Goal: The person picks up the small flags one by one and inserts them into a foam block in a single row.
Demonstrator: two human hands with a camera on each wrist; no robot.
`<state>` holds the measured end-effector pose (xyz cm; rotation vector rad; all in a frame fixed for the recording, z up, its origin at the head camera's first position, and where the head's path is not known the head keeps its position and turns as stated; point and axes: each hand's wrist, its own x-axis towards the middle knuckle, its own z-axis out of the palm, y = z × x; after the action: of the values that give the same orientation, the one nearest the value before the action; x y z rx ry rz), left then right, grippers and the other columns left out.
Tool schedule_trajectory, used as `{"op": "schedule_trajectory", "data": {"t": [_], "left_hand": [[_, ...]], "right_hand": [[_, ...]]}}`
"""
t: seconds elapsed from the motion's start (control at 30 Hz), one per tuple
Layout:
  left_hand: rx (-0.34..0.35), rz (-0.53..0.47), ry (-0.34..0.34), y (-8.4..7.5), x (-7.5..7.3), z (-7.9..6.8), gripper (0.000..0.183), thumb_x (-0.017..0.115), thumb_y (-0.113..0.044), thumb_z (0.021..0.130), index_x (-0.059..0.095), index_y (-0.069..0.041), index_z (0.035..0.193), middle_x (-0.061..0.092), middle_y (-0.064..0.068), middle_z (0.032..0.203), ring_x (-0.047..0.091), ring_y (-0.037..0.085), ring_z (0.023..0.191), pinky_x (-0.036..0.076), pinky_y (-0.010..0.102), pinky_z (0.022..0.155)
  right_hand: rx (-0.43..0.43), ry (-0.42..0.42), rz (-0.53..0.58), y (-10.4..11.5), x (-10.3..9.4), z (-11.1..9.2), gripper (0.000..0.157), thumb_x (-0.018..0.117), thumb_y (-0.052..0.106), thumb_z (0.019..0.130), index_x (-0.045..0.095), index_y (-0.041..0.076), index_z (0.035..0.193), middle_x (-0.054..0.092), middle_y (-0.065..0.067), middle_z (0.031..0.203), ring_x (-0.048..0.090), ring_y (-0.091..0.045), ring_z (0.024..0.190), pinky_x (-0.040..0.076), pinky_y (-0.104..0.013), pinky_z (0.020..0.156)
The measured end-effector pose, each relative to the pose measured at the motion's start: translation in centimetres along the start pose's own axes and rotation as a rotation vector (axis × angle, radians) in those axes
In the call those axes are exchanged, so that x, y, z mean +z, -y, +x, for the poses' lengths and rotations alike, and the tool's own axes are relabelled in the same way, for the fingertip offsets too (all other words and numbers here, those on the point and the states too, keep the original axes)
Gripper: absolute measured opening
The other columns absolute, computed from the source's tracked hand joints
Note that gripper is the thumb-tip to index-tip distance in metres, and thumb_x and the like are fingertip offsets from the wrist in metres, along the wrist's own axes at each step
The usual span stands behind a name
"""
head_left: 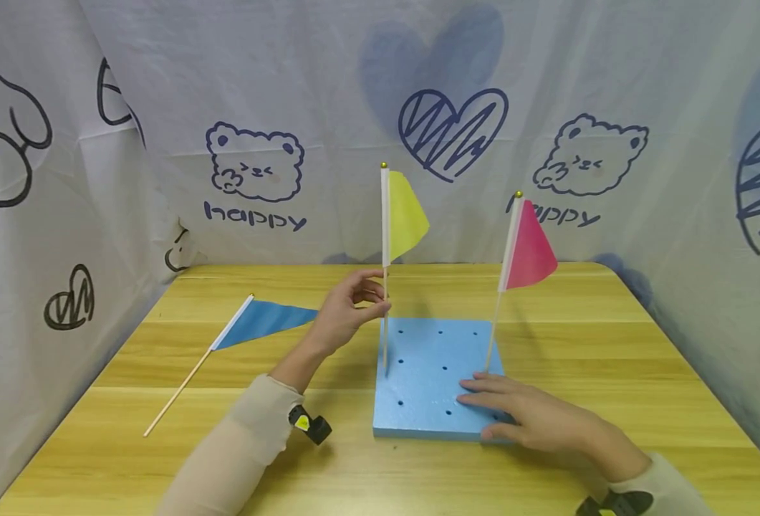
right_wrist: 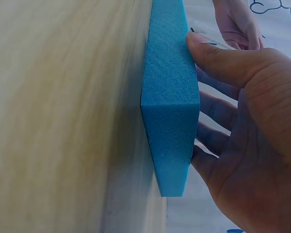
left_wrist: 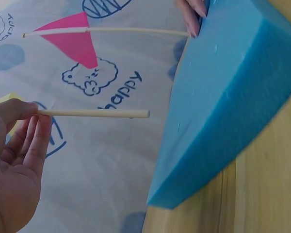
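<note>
Left hand pinches the stick of the yellow flag between thumb and fingertips, above the left side of the blue block; the left wrist view shows the stick's lower end apart from the block's top. Right hand rests on the block's 4 o'clock corner, fingers extended and spread, gripping nothing. Wood shows all round the block, which sits well inside the counter's left, right and far edges.

The yellow flag's long axis is nearly upright, gold ball at 12 o'clock, cloth towards 3. The pink flag stands at the block's right edge, leaning to 1 o'clock, cloth towards 4. At 9 o'clock from the block lies the blue flag, ball end towards 1, stick end towards 7, cloth towards 3.

"happy" is written under two bears on the curtain; the pink flag overlaps the right-hand word.
</note>
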<state>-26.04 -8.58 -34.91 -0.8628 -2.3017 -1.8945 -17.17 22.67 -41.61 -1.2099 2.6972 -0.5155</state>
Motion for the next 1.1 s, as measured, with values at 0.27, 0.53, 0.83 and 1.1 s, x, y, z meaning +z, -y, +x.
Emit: {"op": "schedule_trajectory", "data": {"t": [0.27,0.53,0.83,1.1], "left_hand": [[0.005,-0.062,-0.008,0.5,2.2,1.5,0.042,0.063,-0.004,0.082,0.050,-0.012,0.121,0.056,0.013,0.095,0.057,0.023,0.086,0.052,0.033,0.072],[0.029,-0.089,0.013,0.7,4.4,2.3,0.041,0.062,-0.002,0.082,0.048,-0.009,0.120,0.055,0.017,0.096,0.057,0.026,0.087,0.053,0.032,0.071],[0.031,-0.040,0.018,0.9,6.1,2.7,0.040,0.062,-0.001,0.082,0.047,-0.004,0.119,0.056,0.017,0.095,0.057,0.025,0.086,0.053,0.029,0.070],[0.036,-0.037,0.029,1.2,7.1,2.9,0.038,0.062,-0.001,0.082,0.047,-0.003,0.117,0.057,0.018,0.094,0.057,0.024,0.085,0.053,0.029,0.069]], "right_hand": [[0.025,0.014,0.016,-0.2,0.1,0.1,0.051,0.051,0.046,0.086,0.038,0.035,0.134,0.032,0.011,0.140,0.023,-0.019,0.131,0.028,-0.045,0.101],[0.024,0.014,0.026,-0.2,0.1,0.1,0.051,0.051,0.046,0.086,0.039,0.034,0.134,0.032,0.010,0.140,0.023,-0.019,0.131,0.028,-0.046,0.100],[0.019,0.006,0.020,-0.1,0.1,0.1,0.052,0.052,0.046,0.085,0.039,0.034,0.134,0.033,0.010,0.140,0.024,-0.018,0.131,0.029,-0.046,0.100],[-0.004,-0.006,0.018,0.0,0.1,0.1,0.051,0.052,0.045,0.086,0.041,0.031,0.133,0.034,0.008,0.139,0.025,-0.020,0.130,0.030,-0.047,0.099]]}}
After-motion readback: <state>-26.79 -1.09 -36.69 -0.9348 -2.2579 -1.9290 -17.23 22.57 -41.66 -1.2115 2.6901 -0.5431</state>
